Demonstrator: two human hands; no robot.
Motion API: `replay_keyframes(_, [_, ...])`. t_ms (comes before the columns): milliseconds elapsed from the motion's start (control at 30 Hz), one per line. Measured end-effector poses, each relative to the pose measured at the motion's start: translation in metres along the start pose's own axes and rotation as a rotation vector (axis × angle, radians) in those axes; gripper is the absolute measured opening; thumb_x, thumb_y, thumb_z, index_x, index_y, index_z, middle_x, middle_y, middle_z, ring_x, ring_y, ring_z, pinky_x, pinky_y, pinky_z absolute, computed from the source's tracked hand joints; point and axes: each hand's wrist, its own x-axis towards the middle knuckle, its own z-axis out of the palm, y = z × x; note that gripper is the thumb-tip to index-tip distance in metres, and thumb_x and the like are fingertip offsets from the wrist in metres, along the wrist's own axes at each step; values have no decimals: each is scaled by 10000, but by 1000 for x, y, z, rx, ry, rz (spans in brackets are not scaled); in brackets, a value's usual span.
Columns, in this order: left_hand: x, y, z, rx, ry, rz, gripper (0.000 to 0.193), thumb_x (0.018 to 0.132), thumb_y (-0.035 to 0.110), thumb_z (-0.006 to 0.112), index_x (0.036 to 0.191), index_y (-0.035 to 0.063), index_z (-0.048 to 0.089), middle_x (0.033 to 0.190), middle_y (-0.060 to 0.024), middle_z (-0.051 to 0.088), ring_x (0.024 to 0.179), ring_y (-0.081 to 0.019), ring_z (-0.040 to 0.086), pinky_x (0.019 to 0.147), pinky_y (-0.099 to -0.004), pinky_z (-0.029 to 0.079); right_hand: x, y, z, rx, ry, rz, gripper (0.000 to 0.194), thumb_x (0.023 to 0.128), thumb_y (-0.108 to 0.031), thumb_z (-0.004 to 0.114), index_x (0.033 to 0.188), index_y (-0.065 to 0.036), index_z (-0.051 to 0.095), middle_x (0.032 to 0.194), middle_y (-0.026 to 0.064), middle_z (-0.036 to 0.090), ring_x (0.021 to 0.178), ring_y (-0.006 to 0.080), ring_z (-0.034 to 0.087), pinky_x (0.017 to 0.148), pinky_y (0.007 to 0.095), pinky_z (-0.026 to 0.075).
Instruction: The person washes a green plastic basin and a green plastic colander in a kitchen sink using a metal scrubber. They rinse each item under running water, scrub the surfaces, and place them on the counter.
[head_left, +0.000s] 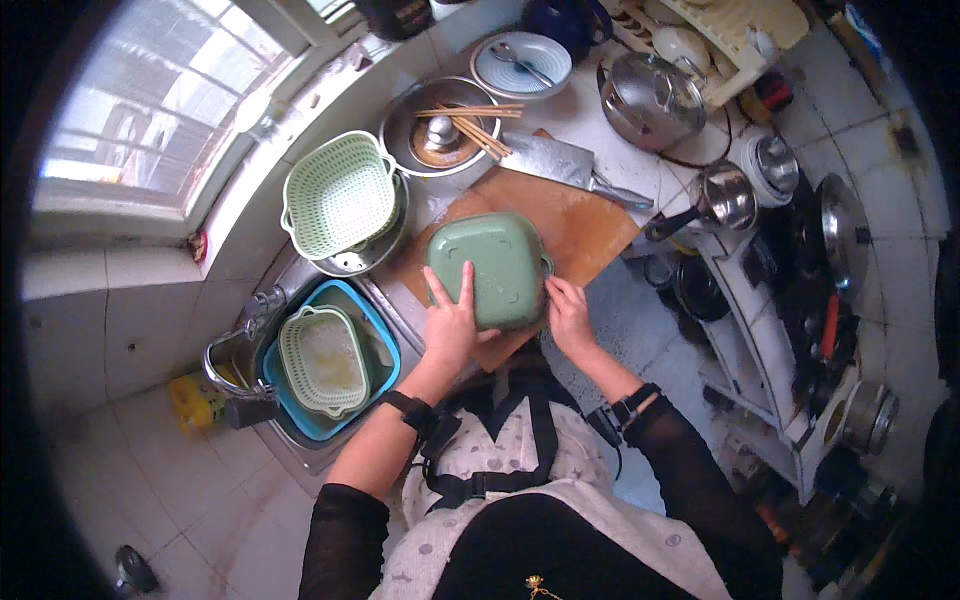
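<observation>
A green plastic basin (491, 262), its underside facing up, is over a brown cutting board (585, 225). My left hand (452, 322) lies on its near left part, two fingers spread on the underside. At its right edge, near a small handle, the fingertips of my right hand (568, 311) pinch the rim. A cleaver (559, 161) lies at the board's far edge. Left of the board, a light green basket (341, 195) sits on a metal colander (356, 261). Whether the basin touches the board cannot be told.
In the sink at left, a blue basin (394, 341) holds a light green basket (324, 360) with water. Beyond the board stand a steel bowl (390, 135) with chopsticks (476, 127), a plate with a spoon (517, 67) and a lidded pot (645, 105). A saucepan (726, 196) stands at right.
</observation>
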Motion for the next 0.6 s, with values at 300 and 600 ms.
replay_keyframes(300, [-1, -52, 45, -793, 88, 38, 913, 933, 462, 601, 1545, 37, 74, 1506, -358, 251, 1354, -464, 375, 1102, -457, 351, 73, 63, 10, 207, -64, 509, 347, 867, -112, 582, 1190, 1, 636, 1107, 138, 698, 1034, 249, 660, 922, 348, 498])
replay_keyframes(600, [-3, -59, 86, -1071, 165, 38, 950, 905, 488, 635, 1472, -128, 186, 1508, -347, 260, 1416, -412, 301, 1160, -421, 276, 98, 58, -7, 614, -463, 1030, 162, 886, -229, 626, 894, -72, 666, 829, 28, 638, 773, 182, 618, 720, 398, 499])
